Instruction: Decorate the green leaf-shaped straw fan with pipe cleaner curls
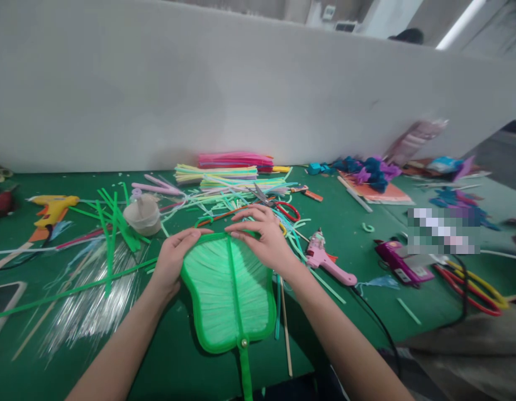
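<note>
A green hand fan (214, 303) with a fuzzy green rim, a middle rib and pale green fill is held upright in front of me, its handle (245, 370) pointing down. A small pearl-like bead (244, 343) sits where rib and handle meet. My left hand (171, 260) grips the fan's upper left edge, fingers closed on the rim. At the top, near the rib, my right hand (268, 242) holds the rim, its thumb and fingertips close to it. Behind the right hand lie scissors with red handles (287, 210).
Bundles of coloured pipe cleaners (228, 175) lie by the white partition. A yellow glue gun (57, 207), a cup (143, 216) and clear strips (95, 301) are left. To the right are a pink glue gun (325, 259), a purple device (402, 266) and red-yellow-handled scissors (477, 289).
</note>
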The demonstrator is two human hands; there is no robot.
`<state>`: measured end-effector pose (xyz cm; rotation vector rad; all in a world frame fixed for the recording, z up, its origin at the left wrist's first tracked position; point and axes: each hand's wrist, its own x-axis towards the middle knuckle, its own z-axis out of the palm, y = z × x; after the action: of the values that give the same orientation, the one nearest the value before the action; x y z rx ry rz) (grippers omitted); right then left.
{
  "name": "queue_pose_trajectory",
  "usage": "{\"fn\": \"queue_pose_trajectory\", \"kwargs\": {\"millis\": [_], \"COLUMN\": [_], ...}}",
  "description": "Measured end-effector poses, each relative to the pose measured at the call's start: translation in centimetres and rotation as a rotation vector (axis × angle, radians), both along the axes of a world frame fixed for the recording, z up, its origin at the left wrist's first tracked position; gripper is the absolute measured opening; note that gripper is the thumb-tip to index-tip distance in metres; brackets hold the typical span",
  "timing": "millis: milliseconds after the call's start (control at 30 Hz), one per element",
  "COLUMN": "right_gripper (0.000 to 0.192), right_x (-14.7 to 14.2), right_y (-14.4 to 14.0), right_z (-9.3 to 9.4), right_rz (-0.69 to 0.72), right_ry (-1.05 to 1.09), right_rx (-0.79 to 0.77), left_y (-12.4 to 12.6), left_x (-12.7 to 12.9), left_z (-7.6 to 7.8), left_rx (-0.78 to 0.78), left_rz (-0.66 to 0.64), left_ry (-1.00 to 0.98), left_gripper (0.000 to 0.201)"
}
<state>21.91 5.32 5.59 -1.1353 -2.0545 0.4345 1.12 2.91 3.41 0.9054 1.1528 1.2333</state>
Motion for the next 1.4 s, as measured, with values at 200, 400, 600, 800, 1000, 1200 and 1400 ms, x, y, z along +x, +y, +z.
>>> {"fn": "queue_pose_trajectory", "kwargs": {"millis": [200,400,600,800,1000,1200,1400], "right_gripper": [0.015,0.011,0.011,0.015,0.018,0.018,0.017], "right_x": [-0.15,-0.46,-0.37,-0.27,-0.24,-0.25,-0.22], "right_y": [-0.09,-0.35,-0.21,-0.09,-0.16,-0.27,-0.23], "right_z": [0.09,0.51,0.57,0.37,0.38,0.66,0.65], "right_rz": [-0.013,-0.026,0.002,0.012,0.037,0.042,0.052], "right_ry": [-0.007,-0.009,-0.016,-0.012,0.023,0.022,0.020], "right_rx": [-0.008,-0.029,-0.045,-0.046,-0.043,-0.058,-0.040], "left_y": [0.00,0.03,0.03,0.06,0.19,0.32,0.35], "left_x": [-0.05,-0.04,0.00,-0.02,-0.11,-0.10,-0.17], "left_z": [0.12,0.05,0.04,-0.01,-0.29,-0.27,-0.32], "left_rx": [0.010,0.013,0.020,0.013,0.002,-0.008,-0.013], "left_rz": [-0.008,-0.009,-0.016,-0.023,-0.026,-0.027,-0.025], "left_ry": [-0.006,-0.018,-0.024,-0.039,-0.050,-0.056,-0.055], "left_gripper": [0.034,0.032,0.031,0.031,0.033,0.035,0.035]}}
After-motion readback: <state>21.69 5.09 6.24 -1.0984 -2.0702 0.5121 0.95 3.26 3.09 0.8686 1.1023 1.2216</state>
